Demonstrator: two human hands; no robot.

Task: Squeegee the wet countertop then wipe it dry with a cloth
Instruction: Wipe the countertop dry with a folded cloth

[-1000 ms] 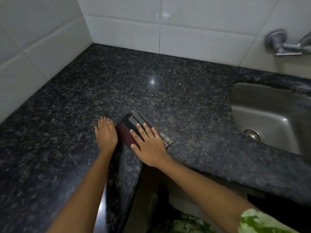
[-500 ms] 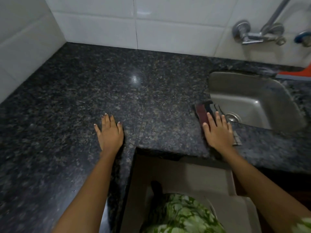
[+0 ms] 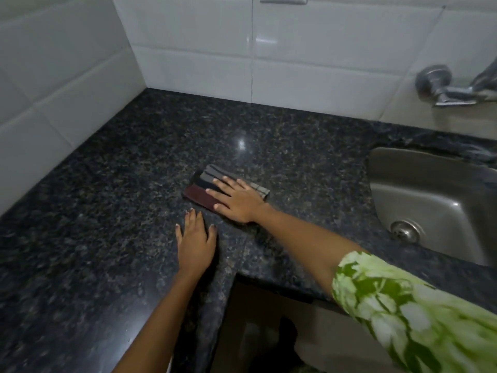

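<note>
Your right hand presses flat, fingers straight, on the folded cloth, wiping the desk; left hand rests open; squeegeeing seems done

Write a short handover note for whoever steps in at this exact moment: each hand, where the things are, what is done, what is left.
Right hand: flat, fingers straight, pressing the folded cloth onto the countertop, left of the sink.
Left hand: flat on the granite just in front of the cloth, holding nothing.
Squeegee: not in view.
Done: wiping with the cloth is under way.
Left: dry the rest of the counter; wetness cannot be judged here.
</note>
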